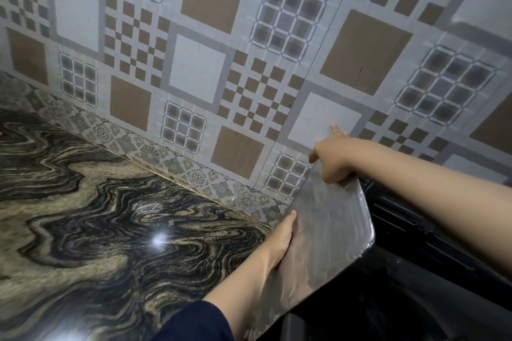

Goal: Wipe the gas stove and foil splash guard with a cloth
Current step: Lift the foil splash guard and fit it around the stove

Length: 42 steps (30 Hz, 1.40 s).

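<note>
While the head camera looks down at the corner where a marbled worktop [91, 216] meets a patterned tile wall [194, 50], the foil splash guard [321, 232] stands roughly upright at the right of the view, its silvery face turned towards the worktop and its far edge close against the wall; the left hand [279, 241] lies against the guard's near face, fingers fairly straight and laid flat on the foil, thumb pointing up along it, a dark sleeve [194, 322] showing at the bottom edge; the right hand [333, 159] reaches over the guard's top edge near the wall, its lower fingers curled over that edge and gripping it, its index finger stretched out so the tip seems to touch a pale tile, though motion blur makes contact hard to judge; behind the guard, on the right, sits the gas stove [410, 271], black and glossy, with a dark grate partly visible under the right forearm; a bright light spot glints on the worktop just left of the left wrist.
</note>
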Tool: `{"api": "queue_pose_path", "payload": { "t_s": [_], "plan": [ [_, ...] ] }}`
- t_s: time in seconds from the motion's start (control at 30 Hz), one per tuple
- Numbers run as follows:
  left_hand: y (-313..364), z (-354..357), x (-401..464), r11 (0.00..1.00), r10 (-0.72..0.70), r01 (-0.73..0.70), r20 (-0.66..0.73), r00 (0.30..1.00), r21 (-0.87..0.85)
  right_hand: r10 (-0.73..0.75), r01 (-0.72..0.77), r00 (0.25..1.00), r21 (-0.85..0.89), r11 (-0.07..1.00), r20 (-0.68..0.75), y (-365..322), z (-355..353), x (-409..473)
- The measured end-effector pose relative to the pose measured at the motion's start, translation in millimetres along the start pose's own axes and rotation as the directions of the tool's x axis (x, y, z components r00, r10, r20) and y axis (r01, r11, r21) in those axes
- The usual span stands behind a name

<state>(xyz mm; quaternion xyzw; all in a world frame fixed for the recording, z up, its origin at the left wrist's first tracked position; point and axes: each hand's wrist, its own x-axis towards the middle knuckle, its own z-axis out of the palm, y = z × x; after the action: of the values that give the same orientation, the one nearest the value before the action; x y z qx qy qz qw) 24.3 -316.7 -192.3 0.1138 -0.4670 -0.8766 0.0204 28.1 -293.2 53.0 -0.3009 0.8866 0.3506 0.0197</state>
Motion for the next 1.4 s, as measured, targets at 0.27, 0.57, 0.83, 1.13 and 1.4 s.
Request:
{"api": "queue_pose_path", "payload": {
  "t_s": [0.27, 0.57, 0.83, 1.13, 1.4],
  "plan": [
    [-16.8, -18.9, 7.1, 0.997, -0.081, 0.081, -0.033, 0.996, 0.015, -0.012, 0.012, 1.000, 0.015, 1.000, 0.002, -1.5, 4.8, 5.8],
    [0.4, -14.8, -13.8, 0.994, -0.062, 0.068, -0.067, 0.996, 0.089, 0.033, -0.031, 0.999, 0.104, 0.994, -0.016, -1.5, 7.9, 17.5],
    [44.6, -9.4, -68.7, 0.962, 0.018, 0.010, -0.101, 0.995, 0.271, 0.019, 0.017, 0.993, 0.302, 0.953, -0.115, 5.5, 4.6, 31.5],
    [94.5, 21.4, -115.3, 0.919, 0.148, -0.119, -0.049, 0.988, 0.375, 0.033, 0.032, 0.984, 0.354, 0.935, -0.175, 12.3, -7.8, 5.8],
    [119.7, 57.1, -168.0, 0.892, 0.268, -0.219, -0.073, 0.961, 0.396, 0.006, 0.107, 0.962, 0.401, 0.910, -0.272, 26.7, -13.9, -55.5]
  ]
}}
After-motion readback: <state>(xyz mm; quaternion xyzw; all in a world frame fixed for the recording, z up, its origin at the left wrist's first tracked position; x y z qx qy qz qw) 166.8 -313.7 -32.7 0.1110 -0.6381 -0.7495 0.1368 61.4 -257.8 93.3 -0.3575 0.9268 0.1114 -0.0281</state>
